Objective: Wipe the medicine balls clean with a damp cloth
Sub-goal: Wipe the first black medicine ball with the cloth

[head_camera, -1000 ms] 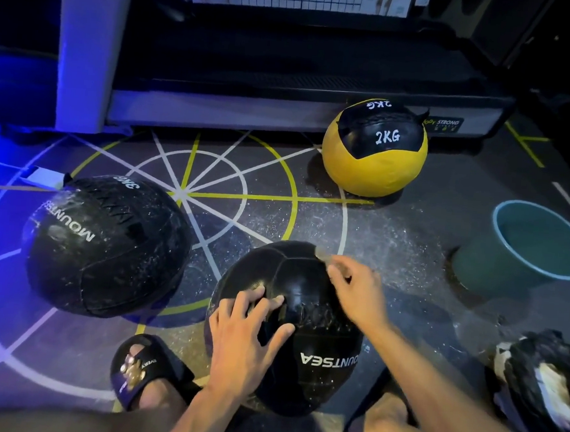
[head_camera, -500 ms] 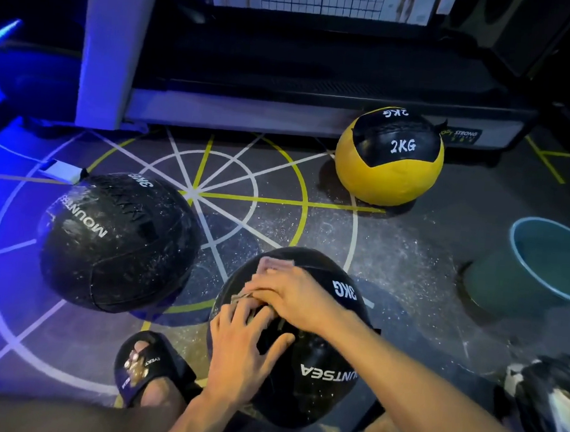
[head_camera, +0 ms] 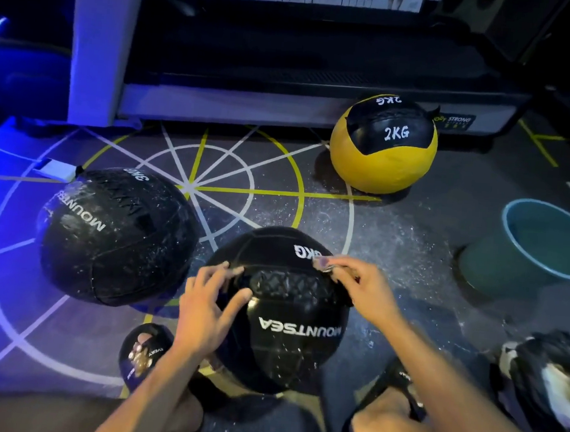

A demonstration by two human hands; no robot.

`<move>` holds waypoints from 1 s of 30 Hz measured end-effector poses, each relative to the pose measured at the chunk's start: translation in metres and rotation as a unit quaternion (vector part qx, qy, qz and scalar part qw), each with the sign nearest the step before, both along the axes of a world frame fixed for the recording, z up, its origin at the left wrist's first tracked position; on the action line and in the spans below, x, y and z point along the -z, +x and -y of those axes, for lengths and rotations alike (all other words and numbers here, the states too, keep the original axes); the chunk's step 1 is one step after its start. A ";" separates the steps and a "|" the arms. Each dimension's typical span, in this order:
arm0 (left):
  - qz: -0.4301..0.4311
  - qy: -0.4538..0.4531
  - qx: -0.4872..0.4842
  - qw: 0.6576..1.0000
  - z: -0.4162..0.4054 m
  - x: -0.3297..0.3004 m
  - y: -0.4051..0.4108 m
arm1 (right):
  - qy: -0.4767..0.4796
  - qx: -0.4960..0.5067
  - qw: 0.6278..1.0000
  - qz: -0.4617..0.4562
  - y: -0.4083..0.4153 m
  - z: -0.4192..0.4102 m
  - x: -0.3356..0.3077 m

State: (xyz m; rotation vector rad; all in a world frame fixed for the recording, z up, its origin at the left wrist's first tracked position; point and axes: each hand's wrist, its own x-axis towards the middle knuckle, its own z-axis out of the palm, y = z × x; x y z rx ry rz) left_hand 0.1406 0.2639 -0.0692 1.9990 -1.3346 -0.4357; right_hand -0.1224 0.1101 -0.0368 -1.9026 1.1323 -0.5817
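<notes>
A black medicine ball (head_camera: pixel 288 337) marked MOUNTSEA sits on the floor between my feet. My left hand (head_camera: pixel 204 308) rests spread on its left side, fingers apart. My right hand (head_camera: pixel 363 288) pinches a small folded cloth (head_camera: pixel 322 263) against the ball's upper right, beside the weight mark. A second, dusty black ball (head_camera: pixel 113 234) lies to the left. A yellow and black 2KG ball (head_camera: pixel 383 145) stands farther back on the right.
A teal bucket (head_camera: pixel 509 265) stands on the floor at the right. A dark bundle (head_camera: pixel 548 379) lies at the lower right. A treadmill base (head_camera: pixel 284 108) and a white post (head_camera: pixel 101 44) close off the back. My sandalled feet (head_camera: pixel 142 354) flank the ball.
My right hand has slid with the cloth from the ball's top centre over to its upper right. The left hand has stayed on the ball's left side.
</notes>
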 end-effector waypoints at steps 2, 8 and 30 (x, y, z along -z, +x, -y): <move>0.000 0.021 0.010 1.000 0.010 -0.002 0.016 | -0.005 0.087 0.996 -0.020 -0.014 -0.010 0.019; 0.022 0.048 0.038 0.998 0.035 -0.017 0.025 | -0.024 0.200 0.974 0.104 0.024 -0.062 0.001; 0.119 0.118 0.038 0.985 0.051 -0.043 0.003 | -0.240 -0.003 0.968 0.070 0.076 -0.107 0.011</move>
